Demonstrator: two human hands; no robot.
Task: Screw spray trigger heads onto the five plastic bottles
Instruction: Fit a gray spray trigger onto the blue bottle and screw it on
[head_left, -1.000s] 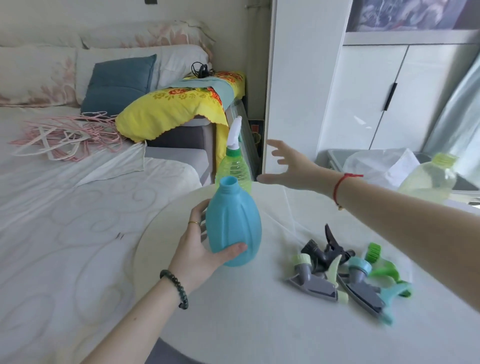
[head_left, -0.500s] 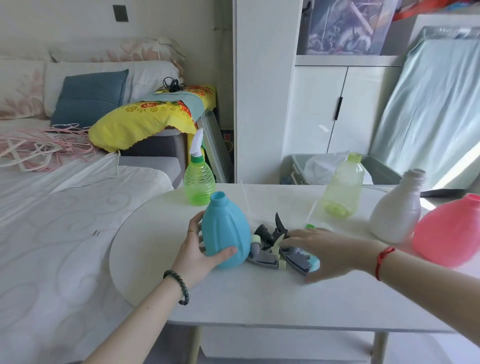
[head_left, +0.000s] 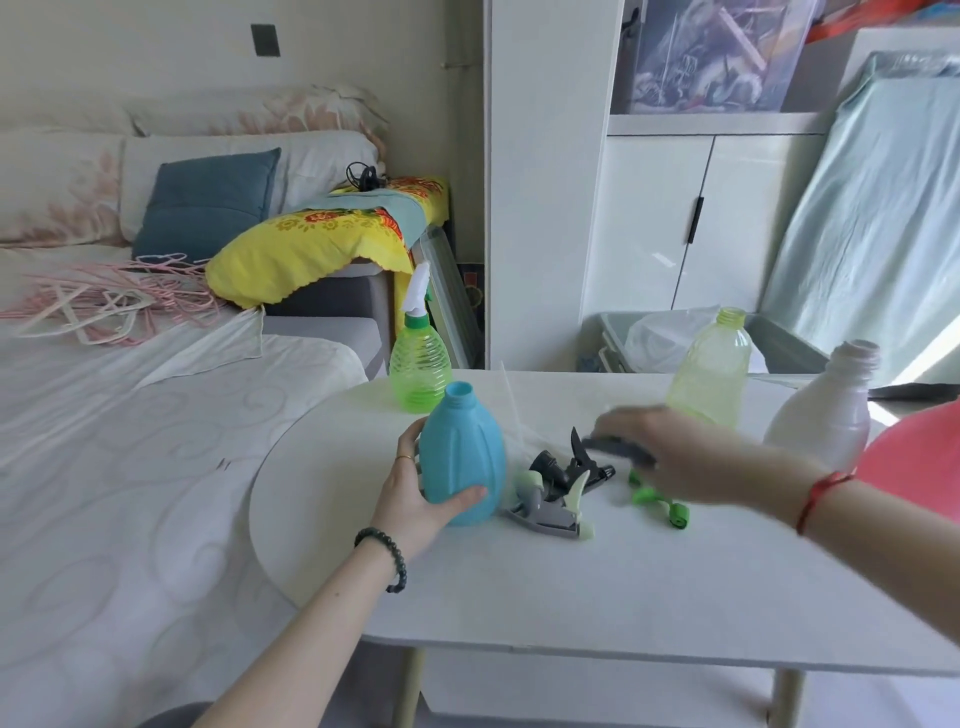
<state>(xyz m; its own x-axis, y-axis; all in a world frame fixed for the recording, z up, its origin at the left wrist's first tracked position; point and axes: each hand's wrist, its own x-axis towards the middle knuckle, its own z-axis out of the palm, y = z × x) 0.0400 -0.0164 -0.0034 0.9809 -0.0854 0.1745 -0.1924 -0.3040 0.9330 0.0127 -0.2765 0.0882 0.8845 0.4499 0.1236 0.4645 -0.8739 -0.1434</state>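
Bracing blue bottle (head_left: 462, 457), left hand (head_left: 415, 496) fingers wrapped round its belly; light, smooth, likely slippery. Right hand (head_left: 670, 457) blurred, fingers pinching grey trigger head (head_left: 615, 446).

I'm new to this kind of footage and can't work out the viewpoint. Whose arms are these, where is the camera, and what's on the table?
There is no machine here: the camera sits on a person's head, looking forward and down, so both arms are theirs. The left hand grips an open-necked blue bottle standing on the white table. The right hand, blurred, appears to be holding a grey trigger head above the loose trigger heads. A green bottle already has its sprayer. The yellow-green bottle, white bottle and pink bottle wait.
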